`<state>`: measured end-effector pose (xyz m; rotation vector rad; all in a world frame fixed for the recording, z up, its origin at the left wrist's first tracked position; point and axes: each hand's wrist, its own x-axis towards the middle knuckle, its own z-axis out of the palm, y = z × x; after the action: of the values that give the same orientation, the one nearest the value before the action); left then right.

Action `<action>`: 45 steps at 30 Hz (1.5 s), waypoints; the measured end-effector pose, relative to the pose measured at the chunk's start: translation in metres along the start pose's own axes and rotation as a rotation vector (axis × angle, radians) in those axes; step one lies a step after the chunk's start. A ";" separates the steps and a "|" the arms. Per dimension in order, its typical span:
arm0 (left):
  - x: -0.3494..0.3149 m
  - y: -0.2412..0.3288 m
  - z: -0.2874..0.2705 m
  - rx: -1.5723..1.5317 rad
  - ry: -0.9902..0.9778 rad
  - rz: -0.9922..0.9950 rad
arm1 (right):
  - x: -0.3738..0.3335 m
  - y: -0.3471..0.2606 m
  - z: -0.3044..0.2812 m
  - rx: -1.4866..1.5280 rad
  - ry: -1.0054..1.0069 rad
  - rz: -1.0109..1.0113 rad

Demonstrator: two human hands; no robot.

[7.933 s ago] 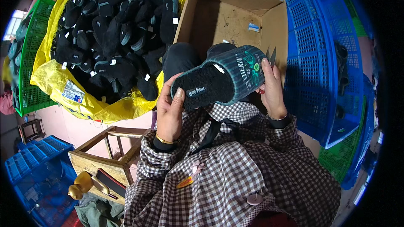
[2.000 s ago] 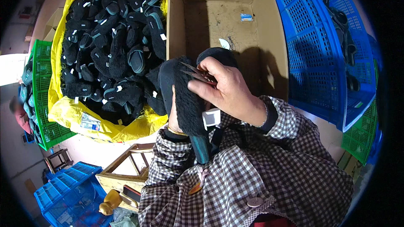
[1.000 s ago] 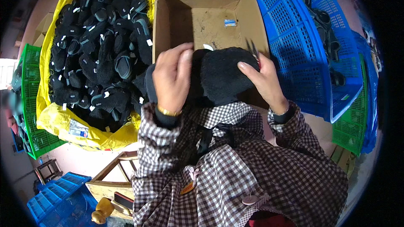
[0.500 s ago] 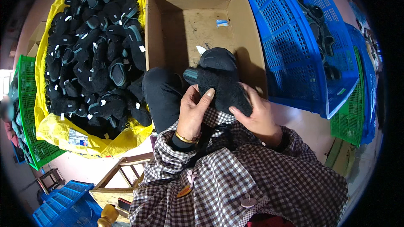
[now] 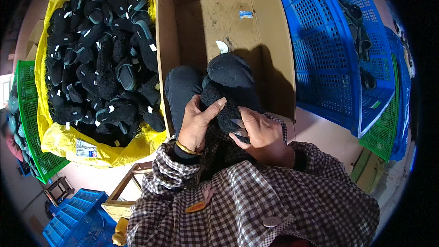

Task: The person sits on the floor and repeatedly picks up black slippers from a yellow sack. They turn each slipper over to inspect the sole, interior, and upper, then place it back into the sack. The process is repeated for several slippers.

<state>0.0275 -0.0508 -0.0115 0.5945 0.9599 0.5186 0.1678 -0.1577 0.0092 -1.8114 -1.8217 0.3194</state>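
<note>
Above my lap, a fuzzy black slipper is held between my two hands. My left hand is closed on its left side, the thumb lying across the fuzzy surface. Curled at the slipper's near end is my right hand. Pointed metal blades, apparently thread snips, stick out from its fingers against the slipper; their handle is hidden in the hand. A pile of similar black slippers, many with white tags, fills a yellow sack on my left.
Beyond my knees stands an open cardboard box with a white scrap and a small blue-and-white piece inside. Blue crates with dark footwear rise on the right. A green crate and a wooden stool are at the left.
The slipper has been turned and now lies narrower between my hands. My right hand has shifted left and curled in, and the blades have come into sight.
</note>
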 end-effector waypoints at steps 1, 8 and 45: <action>-0.003 0.002 0.003 -0.025 0.040 0.030 | -0.001 -0.003 0.003 0.023 -0.019 0.026; -0.007 -0.010 -0.023 0.530 0.172 0.370 | 0.007 -0.009 0.019 0.339 -0.097 0.231; -0.052 -0.034 -0.039 1.222 0.268 1.033 | 0.047 0.010 0.080 1.457 -0.120 0.543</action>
<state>-0.0258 -0.0997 -0.0202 2.2268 1.1245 0.9037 0.1365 -0.0946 -0.0519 -1.0770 -0.5948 1.4842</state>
